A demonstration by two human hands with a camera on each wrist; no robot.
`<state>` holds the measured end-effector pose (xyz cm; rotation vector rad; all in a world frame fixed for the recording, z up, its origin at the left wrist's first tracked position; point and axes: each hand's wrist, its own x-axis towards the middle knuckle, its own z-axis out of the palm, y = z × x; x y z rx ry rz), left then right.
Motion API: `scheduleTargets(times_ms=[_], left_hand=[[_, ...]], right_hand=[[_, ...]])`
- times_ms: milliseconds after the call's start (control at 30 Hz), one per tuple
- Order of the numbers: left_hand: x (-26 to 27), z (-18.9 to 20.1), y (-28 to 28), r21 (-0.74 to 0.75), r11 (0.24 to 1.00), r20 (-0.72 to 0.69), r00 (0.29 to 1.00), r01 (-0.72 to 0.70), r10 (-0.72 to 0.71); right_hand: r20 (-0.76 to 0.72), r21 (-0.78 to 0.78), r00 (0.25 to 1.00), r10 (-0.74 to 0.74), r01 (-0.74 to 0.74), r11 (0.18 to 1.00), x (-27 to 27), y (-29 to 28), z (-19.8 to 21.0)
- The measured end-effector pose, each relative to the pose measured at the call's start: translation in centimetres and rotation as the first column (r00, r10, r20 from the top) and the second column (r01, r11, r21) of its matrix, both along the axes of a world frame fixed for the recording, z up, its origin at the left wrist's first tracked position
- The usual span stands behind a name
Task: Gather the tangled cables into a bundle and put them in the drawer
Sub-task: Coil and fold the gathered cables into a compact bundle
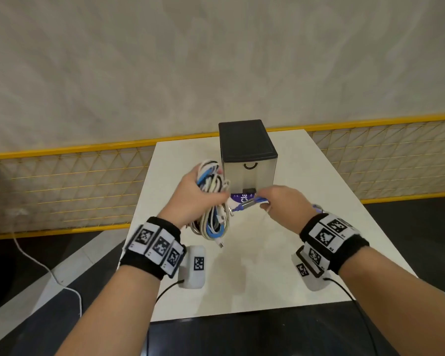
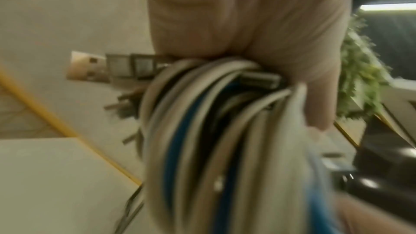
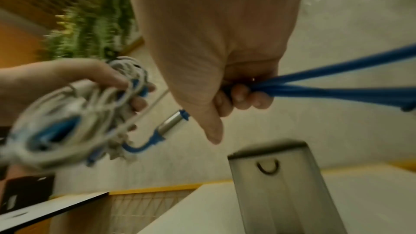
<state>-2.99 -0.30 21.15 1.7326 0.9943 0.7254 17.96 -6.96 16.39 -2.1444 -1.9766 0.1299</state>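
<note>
Gripping the cable bundle (image 1: 211, 199) in my left hand (image 1: 190, 195), I pinch a blue cable (image 3: 337, 84) in my right hand (image 1: 280, 201); the shut drawer (image 1: 249, 173) stands just beyond both hands.

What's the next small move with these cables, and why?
Probably wrap the loose blue cable that the right hand grips around the white-and-blue cable bundle in the left hand, since the grey drawer looks shut.
</note>
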Motion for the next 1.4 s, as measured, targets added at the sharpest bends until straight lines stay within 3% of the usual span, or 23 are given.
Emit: scheduleTargets(times_ms=[100, 233, 367, 500, 800, 933, 1033, 1167, 1300, 1400], left_hand=[[1.2, -1.6, -0.9, 0.157, 0.987, -0.113, 0.993, 0.036, -0.018], [2.2, -2.9, -1.7, 0.131, 0.989, -0.024, 0.998, 0.064, -0.061], [2.0, -3.3, -1.6, -0.002, 0.994, 0.113, 0.988, 0.106, -0.105], [2.4, -3.7, -1.8, -0.013, 0.990, 0.123, 0.983, 0.140, -0.138], [2.7, -4.3, -1.4, -0.050, 0.996, 0.135, 0.988, 0.079, -0.071], [3.0, -4.2, -0.9, -0.068, 0.986, 0.078, 0.987, 0.149, -0.144], [3.5, -4.4, -0.5, -0.042, 0.991, 0.042, 0.991, 0.126, -0.124], [3.9, -4.8, 0.0, 0.022, 0.999, 0.004, 0.999, 0.038, -0.038], [4.0, -5.1, 0.4, 0.025, 0.997, 0.042, 0.997, -0.071, 0.070], [4.4, -5.2, 0.7, 0.037, 0.995, 0.048, 0.995, -0.094, 0.092]], right_hand=[[0.131, 0.041, 0.991, 0.029, -0.034, 0.999, -1.9, 0.5, 1.8], [0.106, 0.022, 0.994, 0.037, -0.039, 0.999, -3.6, 0.4, 2.9], [-0.093, 0.060, 0.993, 0.068, -0.063, 0.996, -3.7, 0.0, 3.5], [-0.162, 0.056, 0.983, 0.082, -0.074, 0.996, -3.7, 0.1, 3.9], [-0.419, -0.082, 0.866, 0.272, -0.335, 0.939, -2.4, -0.4, 4.8], [-0.485, -0.087, 0.817, 0.311, -0.398, 0.913, -1.2, -0.1, 3.8], [-0.533, -0.021, 0.806, 0.258, -0.317, 0.948, -1.1, -0.1, 3.1], [-0.658, 0.081, 0.753, 0.021, 0.043, 0.996, -0.9, -0.1, 2.5], [-0.562, 0.036, 0.824, -0.075, 0.115, 0.993, -0.6, 0.0, 1.3], [-0.715, 0.005, 0.693, -0.094, 0.139, 0.990, -1.3, 0.5, -0.2]])
